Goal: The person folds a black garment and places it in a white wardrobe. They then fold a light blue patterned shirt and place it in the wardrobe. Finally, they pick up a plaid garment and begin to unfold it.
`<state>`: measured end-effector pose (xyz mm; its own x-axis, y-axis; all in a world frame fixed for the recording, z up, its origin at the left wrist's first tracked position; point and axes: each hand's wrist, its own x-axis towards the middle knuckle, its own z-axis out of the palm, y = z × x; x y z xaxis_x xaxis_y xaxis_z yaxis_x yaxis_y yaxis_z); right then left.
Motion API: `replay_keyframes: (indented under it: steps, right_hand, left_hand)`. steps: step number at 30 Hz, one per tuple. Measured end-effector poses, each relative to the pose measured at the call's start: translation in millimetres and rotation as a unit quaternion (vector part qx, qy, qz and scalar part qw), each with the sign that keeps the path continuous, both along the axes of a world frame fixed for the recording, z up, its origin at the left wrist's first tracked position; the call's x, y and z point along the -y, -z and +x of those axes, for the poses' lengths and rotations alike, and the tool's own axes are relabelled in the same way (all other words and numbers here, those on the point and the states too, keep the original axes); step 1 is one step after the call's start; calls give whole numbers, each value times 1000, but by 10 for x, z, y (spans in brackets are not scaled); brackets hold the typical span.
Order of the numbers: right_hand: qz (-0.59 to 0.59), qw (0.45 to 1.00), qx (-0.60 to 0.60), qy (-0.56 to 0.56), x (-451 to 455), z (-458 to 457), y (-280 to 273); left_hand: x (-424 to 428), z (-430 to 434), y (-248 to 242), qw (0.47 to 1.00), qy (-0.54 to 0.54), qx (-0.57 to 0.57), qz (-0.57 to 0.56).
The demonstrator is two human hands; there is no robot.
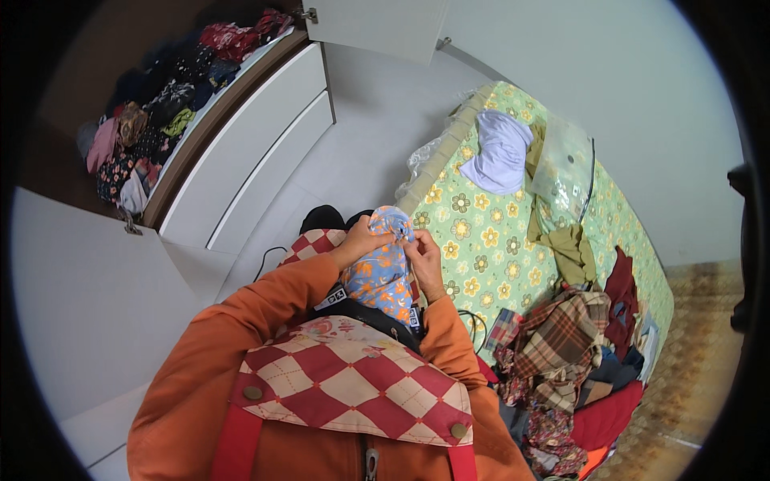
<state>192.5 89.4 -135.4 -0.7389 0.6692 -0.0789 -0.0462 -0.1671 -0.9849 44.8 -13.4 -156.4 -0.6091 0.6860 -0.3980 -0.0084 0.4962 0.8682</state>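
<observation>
A blue cloth with orange flowers (379,279) hangs in front of my apron, its upper end bunched or knotted between my hands. My left hand (363,240) grips the bunched part from the left, thumb across the fabric. On the other side, the fingertips of my right hand (425,257) pinch the cloth beside the twisted part. A red and cream diamond-patterned apron (355,385) covers my front, and the lower end of the cloth lies near its dark waist strap.
At right, a bed with a green flowered sheet (475,240) holds a lavender garment (499,153), a clear plastic bag (562,168), an olive garment (568,252) and a heap of mixed clothes (559,337). An open wardrobe at upper left holds jumbled clothes (174,96) above white drawers (252,144).
</observation>
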Motion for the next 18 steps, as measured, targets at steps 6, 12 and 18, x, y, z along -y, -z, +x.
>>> replay_keyframes:
  steps: [6, 12, 18]
  right_hand:
    - [-91, 995, 34, -1, -80, -76, -2]
    - [-53, 998, 29, 25, -82, -80, 9]
    - [133, 987, 68, 53, 47, -39, -118]
  left_hand:
    - [-15, 73, -182, 998, 28, -16, -53]
    - [2, 27, -252, 973, -33, 213, 80]
    - [-68, 11, -152, 989, 11, 128, 75]
